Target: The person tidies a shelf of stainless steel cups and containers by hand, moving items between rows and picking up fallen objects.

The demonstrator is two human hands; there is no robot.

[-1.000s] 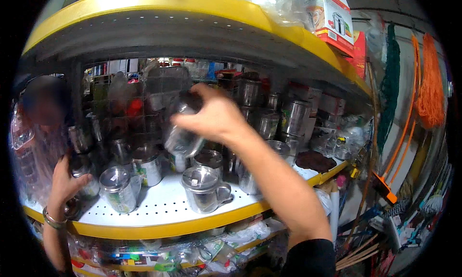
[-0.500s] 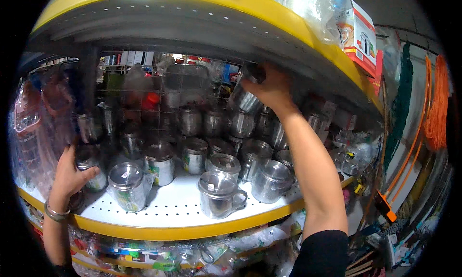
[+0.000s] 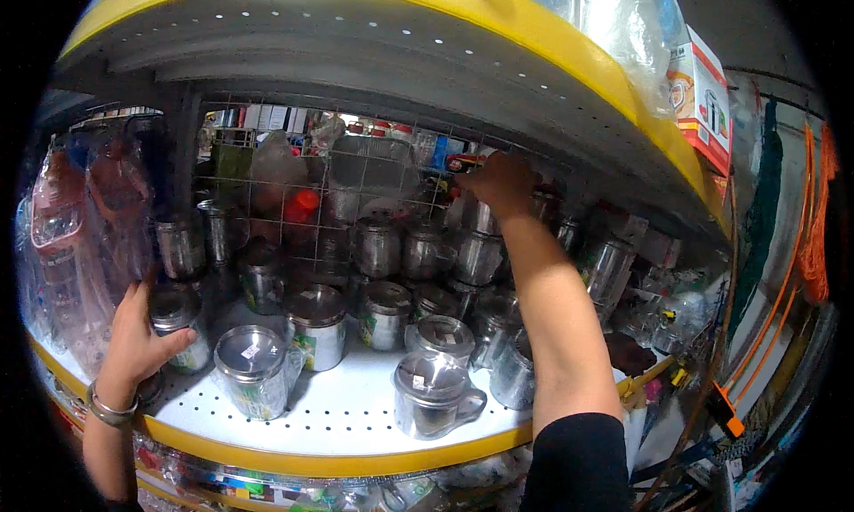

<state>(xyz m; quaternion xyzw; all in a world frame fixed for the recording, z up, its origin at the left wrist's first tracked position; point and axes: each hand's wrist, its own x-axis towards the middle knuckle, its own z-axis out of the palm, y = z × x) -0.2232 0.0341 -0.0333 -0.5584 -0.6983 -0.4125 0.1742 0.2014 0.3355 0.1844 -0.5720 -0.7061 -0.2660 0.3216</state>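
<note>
High stack at the back edge, and I can't see my grip

I'm deep toward the shelf's back edge now, my right hand [image 3: 500, 187] over a silvery, cylindrical steel canister [image 3: 482, 218], which looks perched on a second round steel canister [image 3: 479, 259]. Fingers clasping or loosened? I can't tell; my own hand hides them. If that upper one sits off-centre, smooth metal could slide and topple it into its neighbours. My bare forearm crosses above the front rows: pull back low and I might clip the clear-lidded steel mug [image 3: 431, 403] by the white perforated metal shelf's [image 3: 334, 416] yellow front edge, and over it goes. Near the left front corner, my left hand [image 3: 138, 341] is spread, thumb wide, beside a steel canister with a white-and-green label [image 3: 178, 309]; a careless nudge could shove that.
</note>
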